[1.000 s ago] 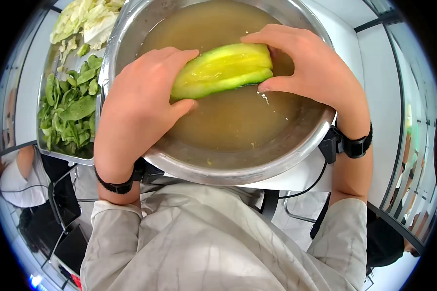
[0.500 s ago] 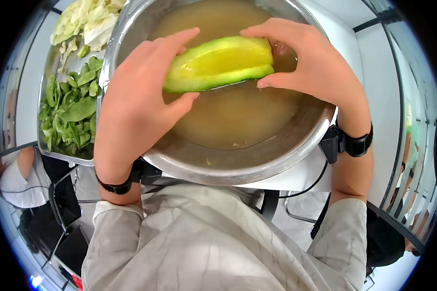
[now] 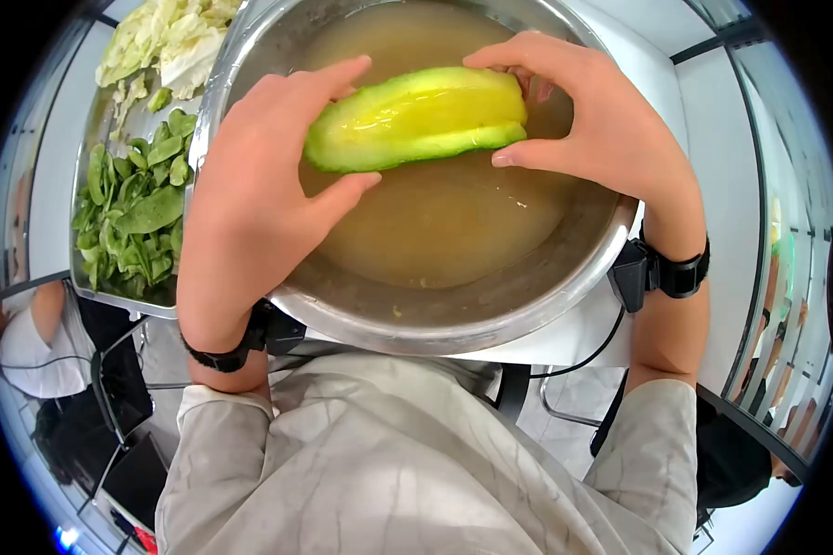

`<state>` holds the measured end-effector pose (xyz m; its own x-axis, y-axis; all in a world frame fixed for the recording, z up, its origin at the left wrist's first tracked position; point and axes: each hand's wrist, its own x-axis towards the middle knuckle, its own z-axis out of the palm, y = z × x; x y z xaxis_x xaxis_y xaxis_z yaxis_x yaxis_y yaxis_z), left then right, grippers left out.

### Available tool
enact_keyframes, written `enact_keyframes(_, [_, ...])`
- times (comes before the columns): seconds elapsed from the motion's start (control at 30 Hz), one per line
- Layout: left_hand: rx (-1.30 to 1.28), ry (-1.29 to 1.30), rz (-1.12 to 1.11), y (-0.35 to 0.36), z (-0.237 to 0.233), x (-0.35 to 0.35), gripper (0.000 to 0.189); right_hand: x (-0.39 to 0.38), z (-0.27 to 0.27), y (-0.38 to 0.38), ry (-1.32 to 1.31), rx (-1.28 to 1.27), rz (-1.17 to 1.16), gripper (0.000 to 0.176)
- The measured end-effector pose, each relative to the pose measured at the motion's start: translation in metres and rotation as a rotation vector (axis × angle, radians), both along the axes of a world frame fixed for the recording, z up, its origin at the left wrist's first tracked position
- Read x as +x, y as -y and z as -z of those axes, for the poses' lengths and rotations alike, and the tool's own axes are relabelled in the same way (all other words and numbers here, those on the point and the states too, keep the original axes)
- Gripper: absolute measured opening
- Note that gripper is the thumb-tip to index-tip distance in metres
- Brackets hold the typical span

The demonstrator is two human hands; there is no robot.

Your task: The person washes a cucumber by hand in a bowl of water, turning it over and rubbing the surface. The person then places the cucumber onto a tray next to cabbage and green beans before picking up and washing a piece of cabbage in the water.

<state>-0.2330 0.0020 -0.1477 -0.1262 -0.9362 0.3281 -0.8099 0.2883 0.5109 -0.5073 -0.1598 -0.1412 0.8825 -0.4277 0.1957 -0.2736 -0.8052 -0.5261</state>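
Observation:
A halved gourd (image 3: 416,120), with green skin and a wet, hollowed yellow-green inside, is held lengthwise over the cloudy water. My left hand (image 3: 250,185) grips its left end, with the fingers at the far side and the thumb near the front edge. Around the right end curls my right hand (image 3: 588,116), its index finger on top and its thumb by the lower edge. The hollow faces up toward me. Below lies a wide steel basin (image 3: 463,328) of murky brownish water (image 3: 435,231); small bits float in it.
On the left stands a metal tray (image 3: 134,303) with green pods or leaves (image 3: 143,208) and torn cabbage (image 3: 171,46). The basin rests on a white table (image 3: 518,347). A black cable (image 3: 588,356) hangs at its front edge. Another person (image 3: 37,338) is at far left.
Both hands keep their grip. The gourd has shifted slightly left and up, and its hollow looks shallower and shinier now.

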Motion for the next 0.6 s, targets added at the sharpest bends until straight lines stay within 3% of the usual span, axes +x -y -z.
enact_keyframes(0.2, [0.039, 0.151, -0.007, -0.004, 0.002, -0.003, 0.078, 0.000, 0.006, -0.006, -0.135, 0.036, 0.087, 0.062])
enact_keyframes(0.5, [-0.043, 0.240, 0.052, -0.005, 0.010, 0.000, 0.074, -0.003, 0.012, -0.009, -0.134, -0.093, 0.071, 0.061])
enact_keyframes(0.6, [0.046, 0.242, 0.053, -0.004, 0.004, -0.001, 0.073, -0.002, 0.011, -0.009, -0.169, -0.094, 0.085, 0.061])
